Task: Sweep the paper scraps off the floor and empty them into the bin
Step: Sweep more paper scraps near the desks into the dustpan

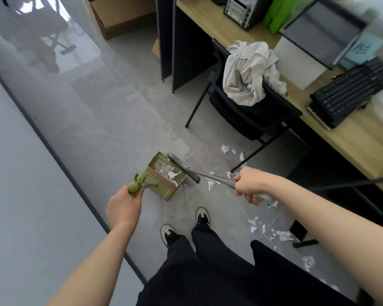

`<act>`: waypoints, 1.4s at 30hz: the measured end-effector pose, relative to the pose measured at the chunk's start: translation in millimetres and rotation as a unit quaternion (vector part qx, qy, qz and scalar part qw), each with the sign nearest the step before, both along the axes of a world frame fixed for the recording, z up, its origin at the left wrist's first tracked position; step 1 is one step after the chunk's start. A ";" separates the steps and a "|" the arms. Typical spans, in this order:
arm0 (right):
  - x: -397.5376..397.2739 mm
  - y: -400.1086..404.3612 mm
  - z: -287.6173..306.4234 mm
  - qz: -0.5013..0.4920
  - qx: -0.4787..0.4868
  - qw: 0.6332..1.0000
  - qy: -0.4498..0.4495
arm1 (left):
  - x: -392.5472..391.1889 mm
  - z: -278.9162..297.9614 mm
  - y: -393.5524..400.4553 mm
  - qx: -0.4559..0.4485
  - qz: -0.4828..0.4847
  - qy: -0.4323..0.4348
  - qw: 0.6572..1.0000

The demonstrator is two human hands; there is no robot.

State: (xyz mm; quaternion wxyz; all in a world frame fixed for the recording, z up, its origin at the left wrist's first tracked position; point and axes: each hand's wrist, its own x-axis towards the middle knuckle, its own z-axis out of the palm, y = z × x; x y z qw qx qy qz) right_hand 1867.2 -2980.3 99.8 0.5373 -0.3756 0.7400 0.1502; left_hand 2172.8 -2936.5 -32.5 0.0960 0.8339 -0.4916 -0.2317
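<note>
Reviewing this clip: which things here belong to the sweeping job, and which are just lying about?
Job:
- green dustpan, held by the left hand
- grey broom, held by the right hand
- paper scraps on the floor

Lying about:
- chair with crumpled cloth
- keyboard on the desk

The right hand (250,184) hides part of the broom handle (217,178).

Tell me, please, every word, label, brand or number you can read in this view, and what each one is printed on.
No text can be read here.
Keyboard: key legends too small to read.
Green bag: any print is blurred.
Teal booklet: shows only a pale leaf-like design, no legible words.
Green dustpan: no marking can be read.
</note>
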 end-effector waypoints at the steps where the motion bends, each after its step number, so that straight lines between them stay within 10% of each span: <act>1: -5.1 -0.3 0.9 -0.002 -0.002 1.000 0.008 | -0.8 -0.2 -0.8 -0.003 -0.004 0.000 1.000; 42: -188.7 -103.6 -111.0 0.057 -0.042 0.983 0.172 | -135.6 1.7 5.2 0.016 0.108 -0.048 0.993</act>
